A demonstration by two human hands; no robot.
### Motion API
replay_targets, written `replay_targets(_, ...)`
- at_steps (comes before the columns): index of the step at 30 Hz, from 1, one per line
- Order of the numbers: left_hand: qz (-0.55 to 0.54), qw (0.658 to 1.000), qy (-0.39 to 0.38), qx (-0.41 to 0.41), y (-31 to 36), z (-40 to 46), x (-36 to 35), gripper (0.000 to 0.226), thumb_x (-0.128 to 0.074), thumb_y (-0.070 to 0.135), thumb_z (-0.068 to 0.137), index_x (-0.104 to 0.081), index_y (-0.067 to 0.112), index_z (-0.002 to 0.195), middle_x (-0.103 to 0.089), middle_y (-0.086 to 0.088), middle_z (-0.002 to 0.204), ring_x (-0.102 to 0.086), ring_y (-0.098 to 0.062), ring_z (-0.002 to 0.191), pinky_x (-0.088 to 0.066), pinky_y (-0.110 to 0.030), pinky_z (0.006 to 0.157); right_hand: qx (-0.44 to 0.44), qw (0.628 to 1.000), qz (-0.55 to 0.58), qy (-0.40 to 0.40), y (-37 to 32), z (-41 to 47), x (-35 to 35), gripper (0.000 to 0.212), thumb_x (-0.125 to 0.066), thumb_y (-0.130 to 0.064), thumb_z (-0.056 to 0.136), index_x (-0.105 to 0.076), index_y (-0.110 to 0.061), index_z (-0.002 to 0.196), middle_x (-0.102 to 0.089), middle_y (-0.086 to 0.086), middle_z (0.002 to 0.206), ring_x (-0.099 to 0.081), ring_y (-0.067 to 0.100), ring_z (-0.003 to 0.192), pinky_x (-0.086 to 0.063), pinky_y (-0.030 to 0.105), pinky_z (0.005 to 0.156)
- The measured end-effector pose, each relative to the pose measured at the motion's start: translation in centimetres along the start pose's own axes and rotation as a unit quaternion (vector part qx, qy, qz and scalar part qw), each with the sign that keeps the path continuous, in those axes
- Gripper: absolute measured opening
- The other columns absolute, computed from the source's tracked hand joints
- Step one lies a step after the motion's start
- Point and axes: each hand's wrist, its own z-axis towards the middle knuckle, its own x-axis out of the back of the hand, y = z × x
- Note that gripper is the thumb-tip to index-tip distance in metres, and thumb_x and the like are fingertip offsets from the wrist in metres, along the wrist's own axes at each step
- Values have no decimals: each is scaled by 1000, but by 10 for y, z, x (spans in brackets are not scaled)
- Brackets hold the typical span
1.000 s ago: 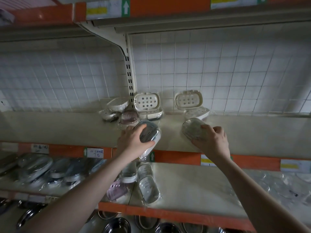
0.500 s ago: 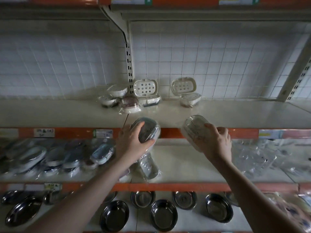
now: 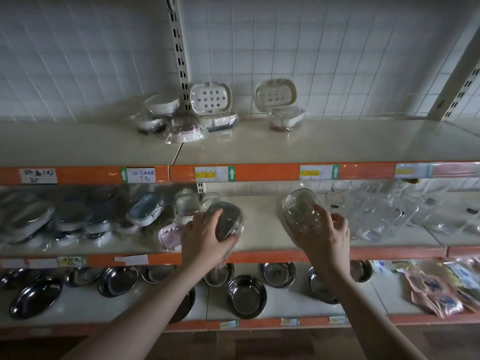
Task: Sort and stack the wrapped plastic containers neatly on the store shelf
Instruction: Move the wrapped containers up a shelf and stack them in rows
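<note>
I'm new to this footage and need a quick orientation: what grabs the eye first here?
Two bare hands at the middle shelf: the left hand grips a dark wrapped container, the right hand a clear wrapped container. Behind, white soap dishes lean on the tiled wall of the top shelf. Steel bowls line the bottom shelf.

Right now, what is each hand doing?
Left hand: grips a dark wrapped container.
Right hand: grips a clear wrapped container.
</note>
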Motion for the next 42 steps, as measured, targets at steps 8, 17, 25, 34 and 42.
replay_targets(8,8,998,-38,45,17,43,-73,76,-60,62,77,-32,35,143,-39,-9,138,-40,-31,126,-38,-42,103,40,998,45,-9,60,2,-47,71,-61,-56,71,-49,-18,130,-52,17,109,-51,35,93,-47,46,81)
replay_targets(17,9,994,-61,94,17,103,-157,73,-57,63,74,-29,41,138,-38,-5,142,-40,-31,126,-40,-42,100,-29,994,-15,-102,125,41,-125,68,-78,-45,68,-55,-19,127,-52,17,104,-50,39,89,-46,44,78)
replay_targets(25,27,996,-34,75,7,152,-232,73,-58,60,75,-34,36,139,-33,-6,139,-34,-30,127,-35,-42,103,-87,988,-44,-117,164,69,-194,60,-69,-44,76,-52,-17,127,-46,19,119,-44,38,106,-39,47,90)
replay_targets(34,-31,988,-49,141,4,193,-292,88,-54,72,56,-47,26,131,-44,-13,129,-40,-33,123,-35,-44,103,-81,987,-90,-104,200,80,-247,61,-75,-46,69,-58,-16,119,-51,19,114,-48,40,101,-41,46,85)
replay_targets(42,59,989,-5,134,-22,216,-298,73,-58,60,81,-33,29,142,-38,-14,135,-37,-34,123,-37,-37,97,-54,989,-91,-102,196,115,-277,58,-71,-43,73,-57,-19,124,-50,20,120,-48,41,102,-41,45,84)
